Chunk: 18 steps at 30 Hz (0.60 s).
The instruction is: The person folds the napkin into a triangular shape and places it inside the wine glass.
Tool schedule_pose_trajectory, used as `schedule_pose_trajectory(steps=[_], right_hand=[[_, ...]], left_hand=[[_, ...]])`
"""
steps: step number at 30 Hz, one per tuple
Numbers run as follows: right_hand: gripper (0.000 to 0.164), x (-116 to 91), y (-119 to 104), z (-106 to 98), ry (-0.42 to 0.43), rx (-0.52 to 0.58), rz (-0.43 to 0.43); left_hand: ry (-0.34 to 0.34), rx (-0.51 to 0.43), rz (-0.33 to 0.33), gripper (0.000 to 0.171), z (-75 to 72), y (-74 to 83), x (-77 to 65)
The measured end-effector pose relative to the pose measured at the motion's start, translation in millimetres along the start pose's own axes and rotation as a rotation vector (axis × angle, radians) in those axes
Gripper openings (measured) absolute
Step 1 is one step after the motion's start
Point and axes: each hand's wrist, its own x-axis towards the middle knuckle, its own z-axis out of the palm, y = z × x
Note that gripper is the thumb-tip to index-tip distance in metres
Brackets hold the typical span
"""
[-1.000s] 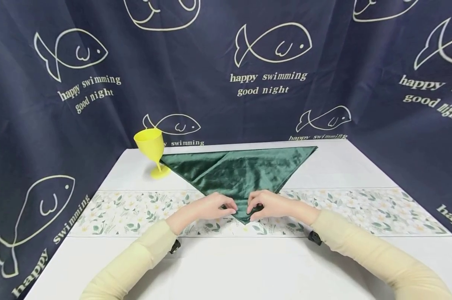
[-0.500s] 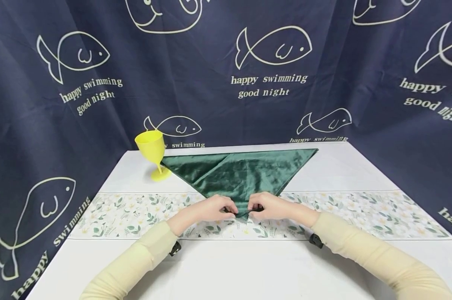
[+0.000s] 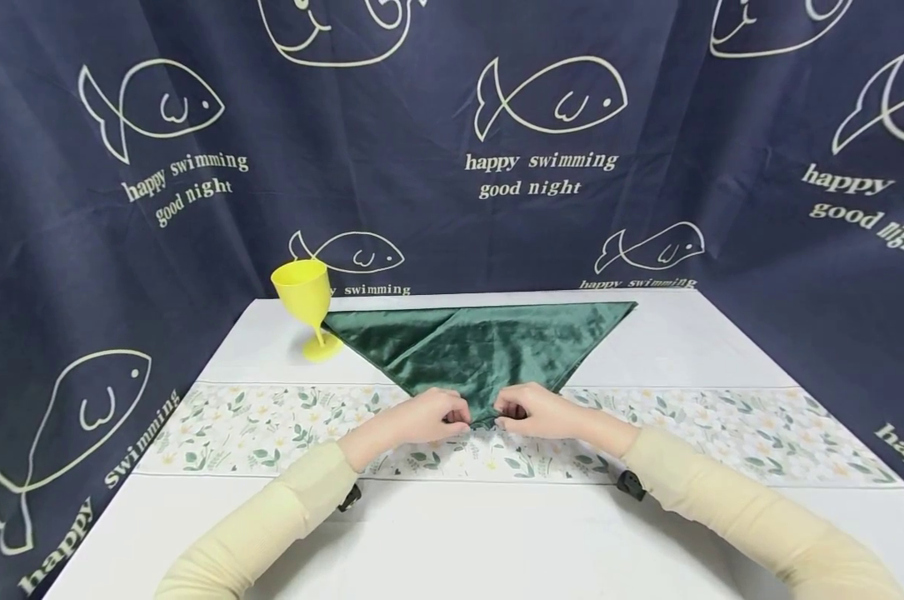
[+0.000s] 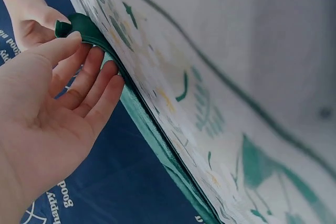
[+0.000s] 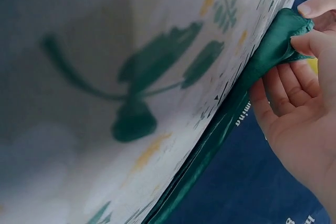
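A shiny dark green cloth napkin (image 3: 466, 346) lies as a triangle, its long edge at the far side and its narrow end toward me. My left hand (image 3: 429, 414) pinches that near end between thumb and fingers. Close by on the other side, my right hand (image 3: 539, 411) pinches it too. In the left wrist view the cloth's near end (image 4: 86, 29) stands curled up off the table at the left thumb. From the right wrist view, the rolled edge (image 5: 281, 38) sits under the right thumb, with the left hand just beyond.
A yellow goblet (image 3: 304, 296) stands upright at the back left, close to the napkin's left corner. Under the hands runs a floral strip (image 3: 691, 433) across the white table (image 3: 496, 533). A navy curtain (image 3: 392, 133) with fish prints hangs behind.
The napkin's near tip, flat and pointing toward me a second ago, has been turned up and away, leaving a blunt near edge between the hands. The goblet has stayed put.
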Motion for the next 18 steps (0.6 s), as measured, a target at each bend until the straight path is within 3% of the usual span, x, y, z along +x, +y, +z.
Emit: schedule_pose_trajectory(steps=[8,13,18], right_hand=[[0.004,-0.4,-0.8,1.0,-0.002,-0.001,0.007],[0.007,-1.2,-2.4,-0.5,-0.036,0.014,0.024],[0.005,-1.2,-3.0,0.1,-0.065,0.047,0.031]], left_hand=[[0.027,-0.032,-0.003,0.005,2.9,-1.7,-0.4],[0.045,0.001,0.016,0.008,2.7,-1.4,0.3],[0.017,0.005,0.012,0.009,2.9,-0.7,0.5]])
